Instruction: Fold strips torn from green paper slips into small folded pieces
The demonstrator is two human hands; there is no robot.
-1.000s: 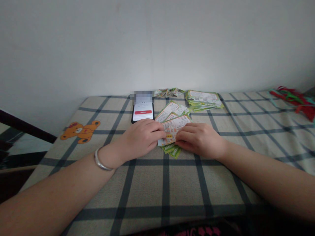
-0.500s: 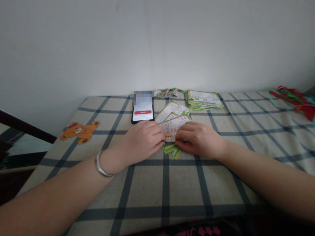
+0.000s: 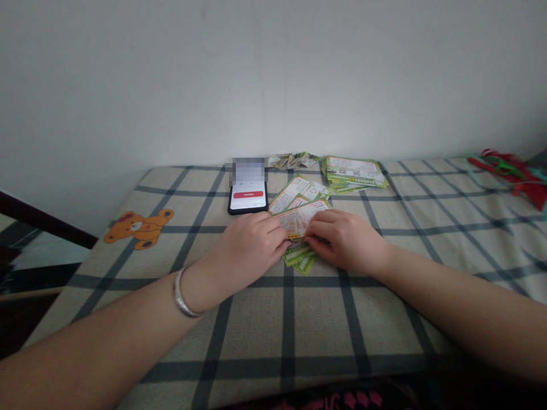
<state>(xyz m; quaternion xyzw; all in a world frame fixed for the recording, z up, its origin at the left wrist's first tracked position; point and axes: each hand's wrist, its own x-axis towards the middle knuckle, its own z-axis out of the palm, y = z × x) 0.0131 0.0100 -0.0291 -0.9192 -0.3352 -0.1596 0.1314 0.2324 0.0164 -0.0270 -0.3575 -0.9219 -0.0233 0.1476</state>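
Note:
My left hand (image 3: 249,244) and my right hand (image 3: 347,239) meet in the middle of the checked cloth (image 3: 282,319). Both pinch the near edge of an orange-and-white printed card (image 3: 300,218), fingers curled on it from either side. The card lies on top of a loose spread of green printed cards (image 3: 299,191), some of which poke out below my hands. A silver bangle (image 3: 183,294) circles my left wrist.
A phone (image 3: 248,193) with a lit screen and red button lies just beyond my left hand. A neat stack of green cards (image 3: 354,172) sits at the back, folded ones (image 3: 293,160) by the wall. Red and green strips (image 3: 513,173) lie far right. A bear print (image 3: 139,226) marks the cloth's left.
The orange-and-white card has been folded or drawn shorter at its near end, exposing more green cards beneath. My left forearm shifted slightly right.

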